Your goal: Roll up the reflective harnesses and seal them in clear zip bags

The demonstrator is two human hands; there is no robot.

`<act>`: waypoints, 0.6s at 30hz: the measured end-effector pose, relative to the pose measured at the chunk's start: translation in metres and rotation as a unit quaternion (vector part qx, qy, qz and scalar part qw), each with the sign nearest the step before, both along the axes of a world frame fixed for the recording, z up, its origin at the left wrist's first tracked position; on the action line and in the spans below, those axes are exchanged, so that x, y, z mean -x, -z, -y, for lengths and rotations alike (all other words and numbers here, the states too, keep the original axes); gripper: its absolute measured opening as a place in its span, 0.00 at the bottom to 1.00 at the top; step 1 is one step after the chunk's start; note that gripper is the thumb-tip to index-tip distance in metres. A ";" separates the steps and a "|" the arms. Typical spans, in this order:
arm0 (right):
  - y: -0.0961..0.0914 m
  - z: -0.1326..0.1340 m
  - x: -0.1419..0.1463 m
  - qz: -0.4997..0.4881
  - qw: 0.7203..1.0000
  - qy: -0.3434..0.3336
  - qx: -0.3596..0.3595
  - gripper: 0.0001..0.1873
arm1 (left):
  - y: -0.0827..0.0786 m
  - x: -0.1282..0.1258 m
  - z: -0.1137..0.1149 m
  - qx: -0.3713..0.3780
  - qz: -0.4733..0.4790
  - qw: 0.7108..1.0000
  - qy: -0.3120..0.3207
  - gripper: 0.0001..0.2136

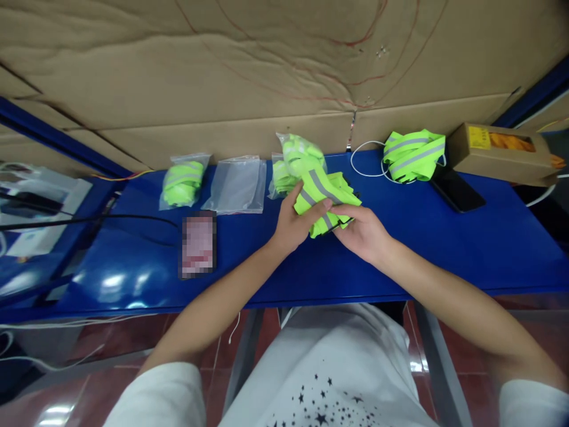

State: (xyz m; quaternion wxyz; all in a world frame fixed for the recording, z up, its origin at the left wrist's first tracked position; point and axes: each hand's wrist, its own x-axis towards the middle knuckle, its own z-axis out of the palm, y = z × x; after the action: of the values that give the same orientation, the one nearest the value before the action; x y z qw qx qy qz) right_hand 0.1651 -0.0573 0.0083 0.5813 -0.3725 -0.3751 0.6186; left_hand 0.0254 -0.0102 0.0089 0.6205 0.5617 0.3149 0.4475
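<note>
Between my two hands, above the blue table, is a folded neon-yellow reflective vest (320, 188) with grey stripes and dark edging. My left hand (293, 224) grips it from the left, thumb on top. My right hand (362, 231) holds its right side, the thumb meeting the left one and the other fingers partly hidden underneath. Just behind the held bundle sit bagged neon-yellow bundles (299, 151) in clear plastic. To their left lie flat clear zip bags (237, 185) and another bagged bundle (183, 182).
On the blue table (249, 267), a loose neon-yellow striped bundle (414, 155) lies with a white cord, beside a black phone (460, 188) and a cardboard box (502, 155). A pixelated flat item (198, 244) and black cables (133, 220) are on the left. Cardboard (222, 77) lines the back.
</note>
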 end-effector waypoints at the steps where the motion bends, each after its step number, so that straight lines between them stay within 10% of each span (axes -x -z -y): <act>1: 0.000 0.000 0.000 -0.006 1.000 0.007 0.003 0.19 | 0.000 0.000 0.000 -0.022 -0.013 1.000 -0.005 0.21; 8: 0.003 0.003 0.005 -0.006 0.998 0.069 -0.001 0.14 | -0.006 0.004 0.007 -0.114 -0.126 0.983 -0.063 0.20; 18: 0.015 0.007 0.020 -0.019 0.982 0.185 0.008 0.27 | 0.021 -0.009 -0.002 -0.011 0.030 0.999 -0.021 0.24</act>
State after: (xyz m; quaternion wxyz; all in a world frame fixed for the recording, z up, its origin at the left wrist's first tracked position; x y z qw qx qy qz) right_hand 0.1451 -0.0646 -0.0065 0.6896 -0.4288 -0.2834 0.5101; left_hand 0.0341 -0.0083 -0.0118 0.6138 0.5481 0.3033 0.4805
